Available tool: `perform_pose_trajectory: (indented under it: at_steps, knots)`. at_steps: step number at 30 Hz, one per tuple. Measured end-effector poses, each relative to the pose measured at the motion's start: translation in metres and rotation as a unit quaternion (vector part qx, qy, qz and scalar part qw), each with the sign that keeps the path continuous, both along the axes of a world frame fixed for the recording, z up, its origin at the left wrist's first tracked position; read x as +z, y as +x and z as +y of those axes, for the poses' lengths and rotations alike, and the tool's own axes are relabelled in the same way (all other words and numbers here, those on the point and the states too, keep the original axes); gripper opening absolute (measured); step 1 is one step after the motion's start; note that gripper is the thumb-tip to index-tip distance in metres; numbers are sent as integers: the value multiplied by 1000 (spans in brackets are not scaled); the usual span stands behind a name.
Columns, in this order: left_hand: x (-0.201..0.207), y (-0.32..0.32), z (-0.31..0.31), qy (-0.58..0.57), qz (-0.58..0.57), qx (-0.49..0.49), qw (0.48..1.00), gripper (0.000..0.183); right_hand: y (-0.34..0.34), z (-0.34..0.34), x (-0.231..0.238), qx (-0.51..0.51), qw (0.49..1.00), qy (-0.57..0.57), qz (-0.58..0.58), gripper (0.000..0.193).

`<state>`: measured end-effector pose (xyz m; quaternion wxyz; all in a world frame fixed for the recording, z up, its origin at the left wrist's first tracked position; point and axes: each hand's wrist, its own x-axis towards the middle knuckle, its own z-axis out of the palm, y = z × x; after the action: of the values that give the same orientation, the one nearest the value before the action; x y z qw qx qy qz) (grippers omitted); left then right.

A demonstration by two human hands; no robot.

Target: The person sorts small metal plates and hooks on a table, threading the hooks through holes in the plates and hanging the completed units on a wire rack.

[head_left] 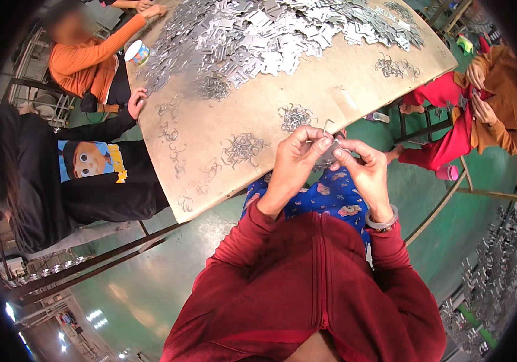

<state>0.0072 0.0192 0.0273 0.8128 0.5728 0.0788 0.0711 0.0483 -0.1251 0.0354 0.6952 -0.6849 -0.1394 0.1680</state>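
Head view: both hands (364,171) pinch a metal plate (329,155) and wire (326,125).

Bright light glares off the metal pieces (270,42) and green floor (144,289), while fisheye distortion bends the dark-rimmed view.

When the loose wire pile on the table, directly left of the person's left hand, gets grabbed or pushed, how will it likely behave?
The wire pile would probably snag in clumps, since its bent pieces overlap. Each looks thin and metallic, so likely light but stiff. Pushed, it may spread across the flat tabletop, with no container around it.
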Motion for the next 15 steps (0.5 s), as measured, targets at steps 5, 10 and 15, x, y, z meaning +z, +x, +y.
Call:
perform_pose_trajectory:
  at_steps: [5,10,15]
  knots:
    - [-9,-5,-12,135,-79,61,986,7,6,-7,14,44,968,-129,-211,15]
    - [-8,-7,-14,138,-129,54,980,5,53,-14,21,10,999,-36,-31,21]
    - [-7,-14,-20,166,-130,65,975,7,155,77,-36,23,988,-116,-96,35]
